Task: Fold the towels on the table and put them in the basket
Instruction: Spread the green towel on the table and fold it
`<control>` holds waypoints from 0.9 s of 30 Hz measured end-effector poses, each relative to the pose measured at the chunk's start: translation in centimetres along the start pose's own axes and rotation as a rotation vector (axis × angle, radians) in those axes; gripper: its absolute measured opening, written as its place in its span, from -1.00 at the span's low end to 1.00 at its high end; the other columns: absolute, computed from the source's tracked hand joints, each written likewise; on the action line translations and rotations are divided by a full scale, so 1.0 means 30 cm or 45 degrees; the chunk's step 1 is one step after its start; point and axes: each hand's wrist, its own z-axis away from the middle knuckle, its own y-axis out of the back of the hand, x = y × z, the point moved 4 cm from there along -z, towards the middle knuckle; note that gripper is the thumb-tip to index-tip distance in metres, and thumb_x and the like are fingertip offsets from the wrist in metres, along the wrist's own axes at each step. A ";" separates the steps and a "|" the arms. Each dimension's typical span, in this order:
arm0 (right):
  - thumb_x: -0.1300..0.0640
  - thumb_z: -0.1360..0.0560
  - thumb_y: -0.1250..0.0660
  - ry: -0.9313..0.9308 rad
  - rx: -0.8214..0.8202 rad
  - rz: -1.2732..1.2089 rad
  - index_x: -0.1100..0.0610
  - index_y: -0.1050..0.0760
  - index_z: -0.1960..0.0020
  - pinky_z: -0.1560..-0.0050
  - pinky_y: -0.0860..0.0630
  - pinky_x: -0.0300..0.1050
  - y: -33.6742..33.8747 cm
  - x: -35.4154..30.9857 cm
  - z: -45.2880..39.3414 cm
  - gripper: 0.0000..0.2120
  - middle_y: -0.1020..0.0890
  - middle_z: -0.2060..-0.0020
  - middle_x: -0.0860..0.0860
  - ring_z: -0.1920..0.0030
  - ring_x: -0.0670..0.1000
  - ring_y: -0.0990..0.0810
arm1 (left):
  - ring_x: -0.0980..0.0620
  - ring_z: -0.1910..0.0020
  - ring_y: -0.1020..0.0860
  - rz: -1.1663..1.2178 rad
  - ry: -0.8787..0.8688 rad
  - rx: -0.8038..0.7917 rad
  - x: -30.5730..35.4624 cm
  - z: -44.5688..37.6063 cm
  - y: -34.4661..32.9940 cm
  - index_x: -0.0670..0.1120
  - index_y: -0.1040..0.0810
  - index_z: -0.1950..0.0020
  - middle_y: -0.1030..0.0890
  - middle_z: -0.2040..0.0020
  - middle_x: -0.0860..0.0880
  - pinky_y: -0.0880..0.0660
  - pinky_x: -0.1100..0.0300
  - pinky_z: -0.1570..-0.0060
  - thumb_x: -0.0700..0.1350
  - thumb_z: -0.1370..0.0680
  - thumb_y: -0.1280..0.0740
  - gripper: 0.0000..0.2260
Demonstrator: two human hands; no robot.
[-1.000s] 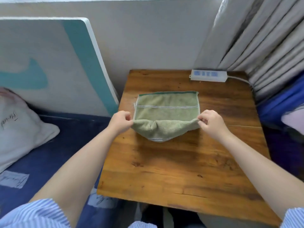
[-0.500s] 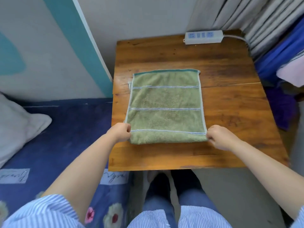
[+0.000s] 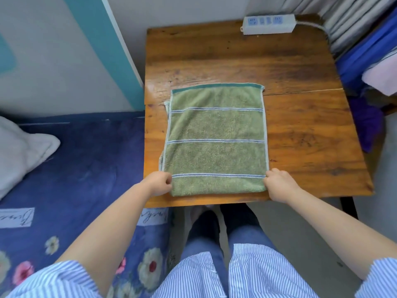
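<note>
One green towel [image 3: 216, 139] lay flat on the table [image 3: 300, 130], long axis running away from the person; left hand [image 3: 160, 183] and right hand [image 3: 277, 183] each pinched a near corner with curled fingers

One towel [image 3: 216, 145], green, folded so that two layers show at its left edge (lower layer peeks out there). Three pale stripes across its top face. One table [image 3: 300, 134], wooden. One power strip [image 3: 269, 24] at the far edge, one cord [image 3: 312, 25] running off it; sockets on it too blurred to count. Two hands: left hand [image 3: 159, 183] and right hand [image 3: 277, 183], one at each near corner of the towel. Two striped sleeves. Two legs below the table edge. One pillow [image 3: 21, 155], white, on one blue bedspread [image 3: 86, 168]. One board [image 3: 64, 50] leaning at the wall. One curtain [image 3: 352, 20], several folds.
</note>
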 end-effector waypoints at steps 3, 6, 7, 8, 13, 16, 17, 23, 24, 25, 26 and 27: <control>0.28 -0.49 -0.11 0.026 -0.208 -0.146 0.24 -0.51 -0.08 0.11 -0.34 -0.11 0.014 0.018 -0.023 -0.74 -0.46 0.06 0.12 -0.03 0.09 -0.39 | -0.01 0.11 -0.43 0.163 0.030 0.162 0.011 -0.014 0.069 -0.15 -0.52 -0.01 -0.49 0.13 -0.03 -0.36 0.21 0.22 -0.09 -0.60 -0.19 -0.82; 0.27 -0.49 -0.14 0.000 -0.319 -0.375 0.28 -0.53 -0.04 0.20 -0.40 -0.09 0.067 0.056 -0.053 -0.77 -0.57 0.04 0.16 0.09 0.10 -0.49 | -0.07 0.12 -0.44 0.172 0.126 0.335 0.025 -0.029 0.147 -0.26 -0.53 -0.08 -0.55 0.04 -0.17 -0.32 0.21 0.23 -0.09 -0.60 -0.17 -0.74; 0.26 -0.50 -0.13 -0.002 -0.279 -0.422 0.26 -0.52 -0.02 0.20 -0.39 -0.11 0.109 0.085 -0.080 -0.78 -0.57 0.06 0.15 0.12 0.08 -0.47 | -0.10 0.09 -0.46 0.158 0.130 0.341 0.040 -0.054 0.180 -0.26 -0.53 -0.09 -0.56 -0.02 -0.18 -0.33 0.20 0.20 -0.11 -0.60 -0.17 -0.74; 0.25 -0.51 -0.12 0.002 -0.218 -0.462 0.23 -0.51 0.00 0.19 -0.39 -0.13 0.148 0.100 -0.098 -0.80 -0.56 0.06 0.14 0.11 0.07 -0.47 | -0.12 0.04 -0.47 0.141 0.122 0.346 0.054 -0.072 0.200 -0.26 -0.53 -0.10 -0.56 -0.07 -0.19 -0.34 0.19 0.16 -0.12 -0.60 -0.17 -0.75; 0.26 -0.56 -0.11 0.023 0.110 -0.797 0.25 -0.51 -0.16 -0.07 -0.42 -0.16 0.364 0.183 -0.228 -0.73 -0.58 -0.14 0.14 -0.14 0.09 -0.52 | -0.09 0.06 -0.46 0.155 0.097 0.539 0.163 -0.175 0.358 -0.25 -0.53 -0.07 -0.54 -0.03 -0.16 -0.36 0.15 0.14 -0.16 -0.59 -0.14 -0.77; 0.26 -0.56 -0.12 0.018 0.271 -0.905 0.26 -0.50 -0.18 -0.16 -0.42 -0.11 0.480 0.246 -0.332 -0.72 -0.57 -0.18 0.15 -0.18 0.10 -0.51 | -0.12 -0.05 -0.51 0.122 0.072 0.618 0.235 -0.244 0.459 -0.22 -0.52 -0.09 -0.54 -0.10 -0.15 -0.37 0.14 0.13 -0.15 -0.60 -0.14 -0.77; 0.27 -0.56 -0.13 -0.009 0.318 -0.951 0.26 -0.49 -0.20 -0.20 -0.40 -0.09 0.515 0.283 -0.387 -0.72 -0.56 -0.19 0.15 -0.20 0.10 -0.50 | -0.11 -0.06 -0.51 0.103 0.077 0.619 0.255 -0.285 0.502 -0.21 -0.51 -0.11 -0.54 -0.12 -0.14 -0.39 0.13 0.11 -0.14 -0.60 -0.14 -0.77; 0.27 -0.51 -0.18 -0.224 0.537 -0.899 0.19 -0.28 -0.38 -0.39 -0.19 0.04 0.591 0.396 -0.559 -0.56 -0.35 -0.36 0.14 -0.39 0.14 -0.23 | -0.10 -0.15 -0.50 0.137 0.027 0.699 0.329 -0.412 0.650 -0.18 -0.50 -0.16 -0.56 -0.15 -0.12 -0.43 0.10 -0.04 -0.05 -0.60 -0.17 -0.73; 0.26 -0.51 -0.19 -0.256 0.528 -0.888 0.18 -0.21 -0.42 -0.39 -0.18 0.07 0.593 0.407 -0.586 -0.52 -0.31 -0.38 0.13 -0.40 0.14 -0.20 | -0.10 -0.16 -0.49 0.147 0.017 0.734 0.338 -0.436 0.675 -0.19 -0.50 -0.17 -0.56 -0.16 -0.13 -0.43 0.10 -0.07 -0.04 -0.60 -0.17 -0.72; 0.25 -0.52 -0.20 -0.285 0.511 -0.891 0.17 -0.14 -0.45 -0.40 -0.17 0.08 0.590 0.419 -0.612 -0.47 -0.29 -0.39 0.13 -0.41 0.14 -0.18 | -0.10 -0.19 -0.48 0.138 0.016 0.756 0.346 -0.465 0.692 -0.19 -0.49 -0.20 -0.55 -0.18 -0.13 -0.41 0.11 -0.10 -0.05 -0.60 -0.17 -0.71; 0.25 -0.52 -0.20 -0.317 0.498 -0.922 0.16 -0.08 -0.47 -0.41 -0.15 0.08 0.584 0.424 -0.628 -0.44 -0.27 -0.40 0.12 -0.42 0.13 -0.18 | -0.10 -0.22 -0.46 0.126 0.017 0.765 0.354 -0.487 0.701 -0.19 -0.47 -0.23 -0.53 -0.21 -0.14 -0.39 0.11 -0.15 -0.06 -0.61 -0.17 -0.71; 0.25 -0.52 -0.21 -0.350 0.492 -0.958 0.16 -0.06 -0.47 -0.42 -0.14 0.07 0.580 0.427 -0.640 -0.42 -0.27 -0.40 0.12 -0.42 0.13 -0.18 | -0.10 -0.27 -0.43 0.114 0.018 0.761 0.360 -0.507 0.706 -0.20 -0.44 -0.28 -0.51 -0.26 -0.14 -0.36 0.11 -0.20 -0.08 -0.61 -0.16 -0.69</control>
